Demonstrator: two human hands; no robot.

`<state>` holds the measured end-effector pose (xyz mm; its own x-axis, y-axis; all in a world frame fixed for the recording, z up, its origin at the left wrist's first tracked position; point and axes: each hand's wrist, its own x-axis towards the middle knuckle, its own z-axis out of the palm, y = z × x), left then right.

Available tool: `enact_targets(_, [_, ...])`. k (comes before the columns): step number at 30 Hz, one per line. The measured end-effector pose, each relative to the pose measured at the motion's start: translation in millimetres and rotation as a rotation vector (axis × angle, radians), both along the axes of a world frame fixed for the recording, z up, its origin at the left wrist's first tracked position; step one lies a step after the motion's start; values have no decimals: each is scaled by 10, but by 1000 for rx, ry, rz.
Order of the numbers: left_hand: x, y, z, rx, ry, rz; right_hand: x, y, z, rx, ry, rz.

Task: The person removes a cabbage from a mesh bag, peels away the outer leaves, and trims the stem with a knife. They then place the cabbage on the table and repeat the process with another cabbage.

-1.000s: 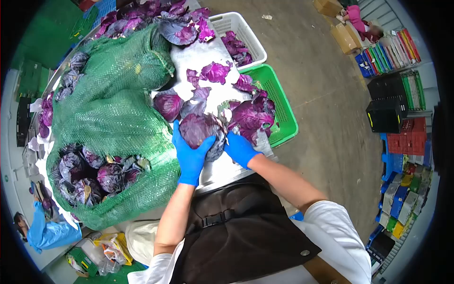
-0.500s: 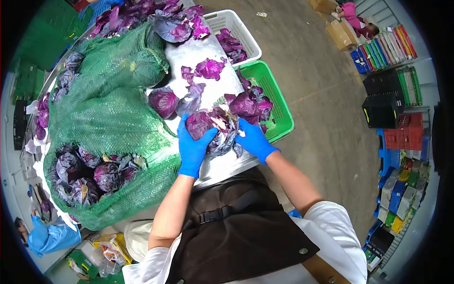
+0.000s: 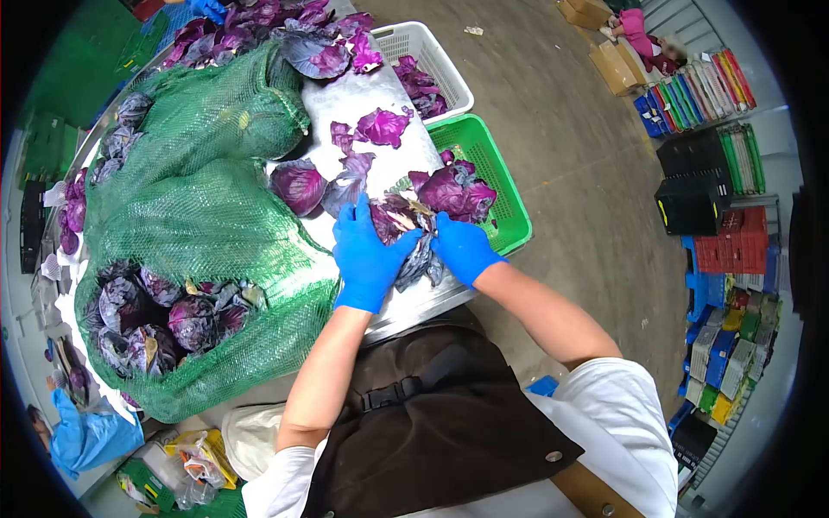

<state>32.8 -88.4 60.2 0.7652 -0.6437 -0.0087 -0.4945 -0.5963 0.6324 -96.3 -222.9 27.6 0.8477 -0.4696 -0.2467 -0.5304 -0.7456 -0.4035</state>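
Both hands wear blue gloves at the near edge of the metal table [image 3: 406, 318]. Between them is a red cabbage [image 3: 387, 226] with torn, wilted outer leaves. My left hand [image 3: 367, 259] lies over its left side, fingers wrapped round it. At its right side my right hand [image 3: 465, 248] has its fingers closed on the leaves. Loose purple leaves [image 3: 382, 127] lie on the table beyond. To the left, a green mesh sack [image 3: 207, 207] holds several red cabbages [image 3: 194, 322]. A green crate [image 3: 501, 168] with leaves in it stands just right of the hands.
A white crate [image 3: 449, 73] with leaves stands behind the green one. Purple leaves are heaped at the table's far end, near another person's blue-gloved hand [image 3: 207, 9]. Stacked crates [image 3: 734, 242] line the right wall, and a person in pink [image 3: 637, 33] is at the far right.
My left hand has shifted right and turned over the cabbage, covering more of it. My right hand has moved slightly down, closer to my left. The view has shifted slightly.
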Motion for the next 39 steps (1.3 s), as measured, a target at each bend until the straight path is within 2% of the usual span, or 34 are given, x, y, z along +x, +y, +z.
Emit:
enact_targets(3, [-64,37,-61,-88,-16,46,38,-212,-169,36,85,-8])
enact_targets(5, [-183,250,-123,-219,-72,-17,31,-453,-351,59,140,-42])
enact_targets(11, [-339,1152,-511,-511,156,-28,45,-512,-386,76,128,-84])
enact_targets(16, [-243,1266,-603,-495,288,-5,40,-757,-441,17,81,-53])
enact_targets(18, [-162,1217,-569,-419,137,-27,70,-795,-364,-2,116,-19])
enact_targets(19, [-97,1125,-458,-382,62,-38,90,-773,-315,-6,103,-37])
enact_targets(21, [-166,812,-147,-274,82,11,70,-646,-253,-4,93,-71])
enact_targets(23, [-257,539,194,256,-12,-5,14,-626,-248,-5,93,-116])
enact_targets(24, [-246,557,130,223,-25,-29,-24,-644,-223,3,91,-130])
enact_targets(28, [-217,944,-100,-169,-120,-194,-171,-805,-283,22,144,-247])
enact_targets(31, [-231,1195,-194,-305,-120,-277,-378,-1060,-434,78,85,-372])
enact_targets(32, [-209,1180,-202,-276,-126,-315,-459,-1142,-467,108,48,-417])
enact_targets(34, [-178,1151,-88,-214,-137,-384,-576,-1319,-527,44,169,-456])
enact_targets(36, [-102,954,154,-39,-153,-571,-556,-1414,-464,-33,252,-433])
enact_targets(38, [-15,737,226,51,-176,-738,-483,-1230,9,-100,240,-446])
enact_targets(39, [-24,698,231,39,-122,-671,-414,-1090,270,-132,234,-452])
